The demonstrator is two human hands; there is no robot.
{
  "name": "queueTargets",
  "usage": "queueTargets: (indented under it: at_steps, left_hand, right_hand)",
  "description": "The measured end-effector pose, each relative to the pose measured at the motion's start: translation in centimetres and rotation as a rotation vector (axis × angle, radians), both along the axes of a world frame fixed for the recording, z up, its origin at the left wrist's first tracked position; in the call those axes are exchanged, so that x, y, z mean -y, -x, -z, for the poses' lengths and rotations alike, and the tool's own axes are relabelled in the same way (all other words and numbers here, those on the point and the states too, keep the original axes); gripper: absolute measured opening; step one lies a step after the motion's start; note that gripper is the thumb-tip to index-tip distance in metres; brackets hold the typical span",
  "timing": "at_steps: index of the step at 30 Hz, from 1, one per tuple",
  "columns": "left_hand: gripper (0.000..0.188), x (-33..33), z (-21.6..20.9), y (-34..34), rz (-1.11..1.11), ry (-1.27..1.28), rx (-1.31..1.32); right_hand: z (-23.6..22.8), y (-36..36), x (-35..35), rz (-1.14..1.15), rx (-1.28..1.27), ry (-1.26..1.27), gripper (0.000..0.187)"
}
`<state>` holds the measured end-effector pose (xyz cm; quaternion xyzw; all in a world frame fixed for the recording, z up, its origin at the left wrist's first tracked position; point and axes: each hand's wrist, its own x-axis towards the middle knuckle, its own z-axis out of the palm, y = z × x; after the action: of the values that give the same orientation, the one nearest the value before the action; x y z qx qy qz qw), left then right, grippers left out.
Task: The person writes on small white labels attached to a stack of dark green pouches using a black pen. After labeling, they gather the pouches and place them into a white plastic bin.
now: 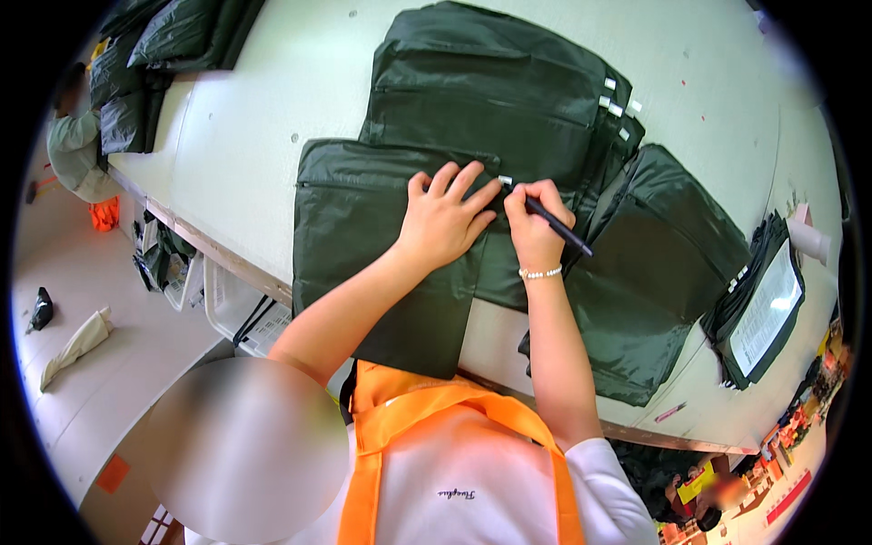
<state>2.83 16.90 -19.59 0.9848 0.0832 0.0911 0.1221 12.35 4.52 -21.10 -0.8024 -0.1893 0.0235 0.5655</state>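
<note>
A dark green fabric piece [381, 272] with a seam across its top lies before me at the table's near edge. My left hand [445, 213] rests flat on it, fingers spread, near its upper right edge. Pinched in my right hand [540, 222] is a black marker pen [565, 233], slanting down to the right. Its tip meets or nearly meets a small white label [505, 181] at the edge of the fabric. Behind lies a stack of similar dark green pieces [481, 91], with several white labels [610, 105] sticking out on its right side.
More green pieces [663, 272] lie fanned to the right, beside a dark bundle with a white printed sheet [767, 309]. A pink-and-white pen-like item [670, 413] lies near the table edge. Dark packed bundles [173, 45] are piled far left, near another person [74, 145].
</note>
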Motion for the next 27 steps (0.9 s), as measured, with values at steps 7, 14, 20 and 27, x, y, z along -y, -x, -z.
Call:
queueTargets:
  at_steps: [7, 14, 20, 27]
  left_hand:
    - [0.044, 0.0, -0.3, 0.0, -0.010, 0.011, -0.032]
    - [0.047, 0.1, 0.2, 0.5, -0.037, 0.051, 0.005]
    - [0.049, -1.6, 1.3, 1.3, -0.187, 0.335, 0.380]
    - [0.056, -1.2, -6.5, -2.2, -0.115, 0.402, 0.669]
  right_hand:
    - [-0.6, 0.3, -0.1, 0.031, -0.021, 0.017, 0.013]
    - [-1.6, 1.1, 0.6, 0.026, -0.046, -0.097, 0.010]
    - [-4.2, 7.6, 0.6, -0.260, 0.159, 0.510, 0.028]
    - [-11.8, 4.4, 8.5, 0.016, -0.117, 0.065, 0.027]
